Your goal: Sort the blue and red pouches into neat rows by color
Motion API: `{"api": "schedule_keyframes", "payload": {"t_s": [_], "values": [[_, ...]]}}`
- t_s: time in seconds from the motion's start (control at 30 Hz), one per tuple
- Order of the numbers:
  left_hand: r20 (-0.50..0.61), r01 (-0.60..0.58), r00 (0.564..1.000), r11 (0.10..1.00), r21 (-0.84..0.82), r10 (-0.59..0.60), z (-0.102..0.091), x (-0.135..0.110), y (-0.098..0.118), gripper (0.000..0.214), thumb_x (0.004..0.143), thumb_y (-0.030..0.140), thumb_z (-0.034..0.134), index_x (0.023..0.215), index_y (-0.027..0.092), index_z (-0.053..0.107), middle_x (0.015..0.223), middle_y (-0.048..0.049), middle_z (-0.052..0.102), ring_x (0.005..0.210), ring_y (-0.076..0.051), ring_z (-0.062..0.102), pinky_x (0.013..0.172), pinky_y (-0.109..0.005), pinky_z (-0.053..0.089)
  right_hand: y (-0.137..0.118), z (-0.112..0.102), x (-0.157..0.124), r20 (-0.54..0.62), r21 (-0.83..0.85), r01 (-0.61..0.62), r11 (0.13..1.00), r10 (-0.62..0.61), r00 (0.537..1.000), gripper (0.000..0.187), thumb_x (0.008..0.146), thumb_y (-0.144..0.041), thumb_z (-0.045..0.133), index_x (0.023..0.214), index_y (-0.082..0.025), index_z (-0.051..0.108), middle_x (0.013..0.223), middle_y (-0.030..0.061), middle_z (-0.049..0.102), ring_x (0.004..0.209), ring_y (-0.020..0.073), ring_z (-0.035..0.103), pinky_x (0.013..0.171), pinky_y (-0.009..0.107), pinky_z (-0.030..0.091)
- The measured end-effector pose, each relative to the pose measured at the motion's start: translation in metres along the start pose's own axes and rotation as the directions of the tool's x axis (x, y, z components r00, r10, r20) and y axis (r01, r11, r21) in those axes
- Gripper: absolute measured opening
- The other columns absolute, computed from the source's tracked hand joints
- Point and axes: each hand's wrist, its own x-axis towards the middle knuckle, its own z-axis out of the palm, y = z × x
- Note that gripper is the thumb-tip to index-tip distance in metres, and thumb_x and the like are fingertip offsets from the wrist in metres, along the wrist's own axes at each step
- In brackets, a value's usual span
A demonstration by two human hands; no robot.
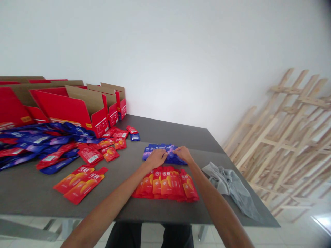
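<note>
A row of overlapping blue pouches (169, 159) lies on the grey table in front of me, white lettering at their tops. My left hand (156, 158) rests flat over the middle of the row, thumb apart from the fingers. At the right end, my right hand (182, 153) has its fingers curled in a pinch at the top of a blue pouch. Closer to me, below both hands, is a fanned row of red pouches (167, 186) with orange fruit pictures; my forearms pass on either side of it.
Left of my arms lie two red pouches (84, 182) and several small red packets (110, 153). A heap of blue and red pouches (33, 141) sits before open red cartons (64, 105). A grey cloth (227, 182) is at the right; wooden frames (274, 137) lean beyond the table edge.
</note>
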Motion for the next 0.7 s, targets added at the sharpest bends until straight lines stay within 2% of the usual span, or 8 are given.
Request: {"api": "schedule_keyframes", "payload": {"t_s": [0.13,0.27,0.5,0.7], "values": [[0.020,-0.023,1.000,0.999,0.039,0.022,-0.001,0.002,0.000,0.041,0.107,0.031,0.037,0.103,0.017,0.076,0.114,-0.0122,0.077,0.113,-0.024,0.069,0.109,-0.040,0.049,-0.004,0.002,-0.002,0.006,-0.027,-0.089,0.996,0.089,0.996,0.030,0.092,-0.042,0.071,0.108,-0.019,0.081,0.104,0.0116,0.080,0.100,0.0247,0.076,0.079,0.024,0.053],[0.016,-0.013,1.000,0.997,0.074,0.012,0.001,0.001,0.003,0.039,0.106,0.028,0.039,0.107,0.017,0.076,0.121,-0.0134,0.075,0.118,-0.026,0.068,0.110,-0.044,0.048,-0.010,0.000,-0.008,-0.002,-0.064,-0.115,0.991,0.115,0.993,0.029,0.094,-0.041,0.069,0.112,-0.021,0.081,0.115,0.0116,0.079,0.112,0.0261,0.074,0.087,0.027,0.054],[0.014,0.017,1.000,0.996,0.092,-0.018,0.003,0.000,0.003,0.038,0.104,0.028,0.041,0.115,0.016,0.076,0.129,-0.0147,0.073,0.124,-0.028,0.065,0.112,-0.047,0.048,-0.019,-0.005,-0.017,0.005,-0.171,-0.124,0.978,0.126,0.992,0.038,0.094,-0.043,0.070,0.117,-0.014,0.079,0.123,0.0209,0.075,0.120,0.0357,0.071,0.096,0.040,0.055],[0.006,0.024,1.000,0.997,0.072,-0.024,0.002,-0.002,0.003,0.038,0.104,0.027,0.041,0.124,0.014,0.072,0.134,-0.0158,0.070,0.128,-0.029,0.063,0.115,-0.048,0.046,-0.020,-0.006,-0.020,0.031,-0.202,-0.106,0.974,0.114,0.993,0.047,0.091,-0.049,0.070,0.120,-0.014,0.077,0.125,0.0229,0.074,0.118,0.0357,0.071,0.094,0.040,0.056]]}}
